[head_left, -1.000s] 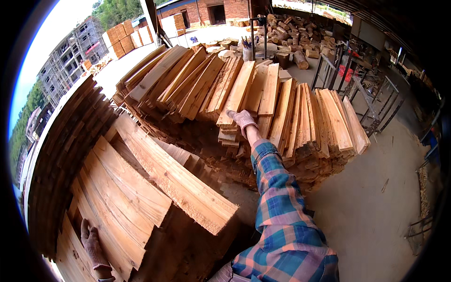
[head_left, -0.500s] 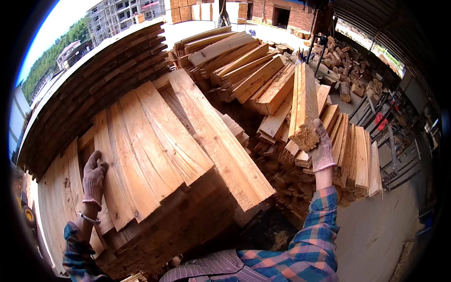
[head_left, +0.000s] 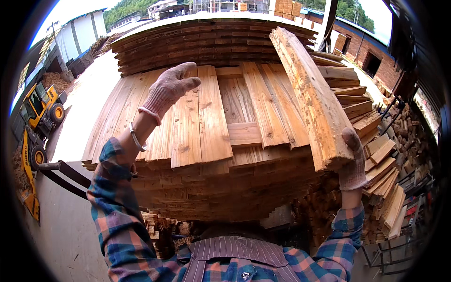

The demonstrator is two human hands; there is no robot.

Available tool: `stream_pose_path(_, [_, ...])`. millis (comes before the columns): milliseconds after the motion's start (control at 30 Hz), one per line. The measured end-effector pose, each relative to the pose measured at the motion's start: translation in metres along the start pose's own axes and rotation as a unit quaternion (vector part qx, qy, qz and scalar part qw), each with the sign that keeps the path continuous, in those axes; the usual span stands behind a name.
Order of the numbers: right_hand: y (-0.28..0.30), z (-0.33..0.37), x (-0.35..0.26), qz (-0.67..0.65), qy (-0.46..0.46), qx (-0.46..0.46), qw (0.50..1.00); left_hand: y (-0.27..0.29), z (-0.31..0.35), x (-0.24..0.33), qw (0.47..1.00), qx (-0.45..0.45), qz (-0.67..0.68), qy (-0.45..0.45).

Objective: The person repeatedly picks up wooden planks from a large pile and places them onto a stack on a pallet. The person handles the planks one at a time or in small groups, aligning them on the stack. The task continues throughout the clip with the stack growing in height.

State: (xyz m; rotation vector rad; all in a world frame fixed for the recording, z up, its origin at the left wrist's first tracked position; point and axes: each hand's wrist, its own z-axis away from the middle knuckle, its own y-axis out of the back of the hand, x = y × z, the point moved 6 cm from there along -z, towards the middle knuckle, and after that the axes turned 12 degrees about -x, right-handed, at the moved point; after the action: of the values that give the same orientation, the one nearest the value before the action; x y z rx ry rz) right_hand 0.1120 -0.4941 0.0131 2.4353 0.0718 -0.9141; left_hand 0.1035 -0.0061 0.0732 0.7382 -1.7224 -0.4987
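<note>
My right hand (head_left: 353, 162), in a knitted work glove, grips the near end of a thick, rough-edged wooden plank (head_left: 314, 98). The plank slants up and away to the left, over the right side of a board stack. My left hand (head_left: 173, 89), also gloved, is held up above the stack with thumb and fingers apart and nothing in it. Below it lie pale boards (head_left: 185, 134) side by side on the stack's top layer. A gap between boards at the middle shows a lower board (head_left: 236, 101) and a short crosswise piece (head_left: 245, 133).
Behind the top layer rises a taller stack of boards (head_left: 211, 44). Loose planks (head_left: 383, 162) are piled at the right, with split logs (head_left: 411, 136) beyond. A yellow loader (head_left: 44, 105) stands at the far left, and a dark metal bar (head_left: 66, 171) juts in nearer me.
The view has swung left. My right hand has brought its plank from the pile on the right to the board stack. My left hand has lifted off the boards.
</note>
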Motion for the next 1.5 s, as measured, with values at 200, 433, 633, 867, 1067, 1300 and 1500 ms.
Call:
stream_pose_path(200, [-0.161, -0.102, -0.052, -0.069, -0.151, -0.204, 0.965, 0.173, 0.124, -0.129, 0.86, 0.101, -0.347, 0.359])
stream_pose_path(433, [-0.159, -0.112, -0.073, 0.253, 0.13, -0.316, 0.905, 0.201, 0.183, -0.25, 0.902, 0.098, -0.124, 0.403])
stream_pose_path(633, [-0.173, -0.164, -0.057, 0.493, -0.254, -0.352, 0.754, 0.211, 0.197, -0.23, 0.897, 0.117, -0.186, 0.383])
stream_pose_path(867, [-0.049, -0.156, -0.009, 0.42, -0.291, -0.17, 0.843, 0.198, 0.18, -0.261, 0.93, 0.111, -0.054, 0.347])
stream_pose_path(1067, [0.014, -0.135, 0.113, 0.404, -0.367, -0.108, 0.831, 0.228, 0.195, -0.299, 0.919, 0.176, -0.089, 0.341])
stream_pose_path(1300, [0.01, -0.175, 0.187, 0.462, -0.435, -0.156, 0.757, 0.205, 0.189, -0.264, 0.916, 0.169, -0.017, 0.363])
stream_pose_path(1500, [-0.001, -0.184, 0.214, 0.448, -0.404, -0.145, 0.784, 0.193, 0.179, -0.258, 0.905, 0.167, -0.005, 0.391])
